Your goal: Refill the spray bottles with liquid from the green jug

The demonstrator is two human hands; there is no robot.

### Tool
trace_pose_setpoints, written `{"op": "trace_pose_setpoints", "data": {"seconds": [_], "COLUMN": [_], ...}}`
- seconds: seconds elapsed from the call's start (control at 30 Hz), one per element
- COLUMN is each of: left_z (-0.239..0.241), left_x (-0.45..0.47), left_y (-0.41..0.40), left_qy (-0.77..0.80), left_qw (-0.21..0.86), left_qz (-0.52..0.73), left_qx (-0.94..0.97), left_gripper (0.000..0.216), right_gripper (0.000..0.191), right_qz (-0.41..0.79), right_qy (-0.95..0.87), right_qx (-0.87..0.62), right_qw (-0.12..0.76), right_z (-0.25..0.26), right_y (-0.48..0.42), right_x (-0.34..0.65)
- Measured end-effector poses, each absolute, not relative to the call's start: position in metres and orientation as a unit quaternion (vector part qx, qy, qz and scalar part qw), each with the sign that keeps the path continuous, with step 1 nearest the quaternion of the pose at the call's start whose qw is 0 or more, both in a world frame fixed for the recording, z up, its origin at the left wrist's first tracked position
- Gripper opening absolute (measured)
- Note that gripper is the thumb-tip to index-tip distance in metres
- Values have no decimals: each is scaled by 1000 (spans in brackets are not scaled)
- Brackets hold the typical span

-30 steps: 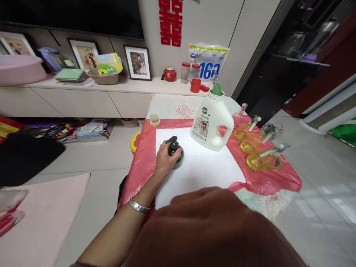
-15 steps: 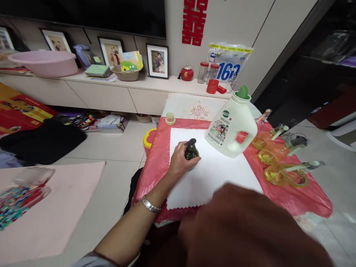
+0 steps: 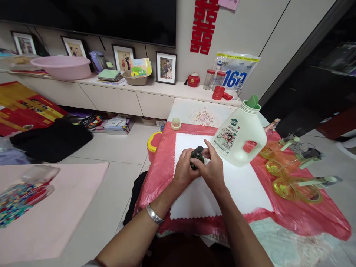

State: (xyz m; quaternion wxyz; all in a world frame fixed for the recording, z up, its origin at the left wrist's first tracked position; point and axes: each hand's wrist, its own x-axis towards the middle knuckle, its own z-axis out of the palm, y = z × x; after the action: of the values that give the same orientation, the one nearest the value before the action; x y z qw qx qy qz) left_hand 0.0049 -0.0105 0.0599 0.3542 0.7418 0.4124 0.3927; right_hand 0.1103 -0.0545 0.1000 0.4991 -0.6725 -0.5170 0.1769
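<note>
**Me:** So my right hand (image 3: pixel 214 168) has come down: half a second ago it was a big blur right up by the camera, now it's on the little dark pump bottle (image 3: pixel 198 154) next to my left hand (image 3: pixel 184 168), which was there already.

**Reply:** Got a proper grip on it?

**Me:** Left, yeah, fingers wrapped round the side. Right has its thumb laid across the front just under the nozzle and one finger sticking up; can't tell if the rest are closed on it.

**Reply:** And the bottle's sitting where?

**Me:** Between my hands, over the white sheet (image 3: pixel 239 191) with the wavy edge. My hands hide its base, so no idea if it's touching down. That sheet lies on red plastic (image 3: pixel 158 178) covering most of the counter (image 3: pixel 182 109).

**Reply:** What else is around?

**Me:** Big pale jug (image 3: pixel 241 135) standing just past my right hand, green piece (image 3: pixel 252 101) poking out of its mouth. Small pale cap (image 3: pixel 176 124) at the far left corner of the plastic. Clear pump bottles of yellow stuff (image 3: pixel 282 188) over on the right. Further back, a red pot (image 3: pixel 193 79) and a pink basin (image 3: pixel 61 68) on the long cabinet (image 3: pixel 111 98).
</note>
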Motion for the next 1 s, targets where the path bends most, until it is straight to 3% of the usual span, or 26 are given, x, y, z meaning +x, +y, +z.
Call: {"op": "trace_pose_setpoints", "data": {"seconds": [0.2,0.4,0.53,0.63,0.83,1.0], "left_z": [60,56,54,54,54,53], "left_x": [5,6,5,5,7,5], "left_y": [-11,-11,-11,-10,-10,-10], "left_qy": [402,385,375,375,372,379], "left_qw": [353,340,341,342,338,347], "left_qz": [403,432,436,438,447,429], "left_qx": [743,741,743,742,740,743], "left_gripper": [54,53,55,55,56,61], "right_gripper": [77,75,96,99,93,102], "right_qz": [201,365,318,282,450,338], "right_qy": [-531,-560,-550,-514,-513,-530], "right_qx": [-651,-530,-578,-620,-484,-571], "right_qw": [503,522,513,521,548,528], "right_z": [98,95,96,96,93,92], "right_y": [-56,-56,-53,-49,-51,-49], "right_x": [117,137,126,120,135,131]}}
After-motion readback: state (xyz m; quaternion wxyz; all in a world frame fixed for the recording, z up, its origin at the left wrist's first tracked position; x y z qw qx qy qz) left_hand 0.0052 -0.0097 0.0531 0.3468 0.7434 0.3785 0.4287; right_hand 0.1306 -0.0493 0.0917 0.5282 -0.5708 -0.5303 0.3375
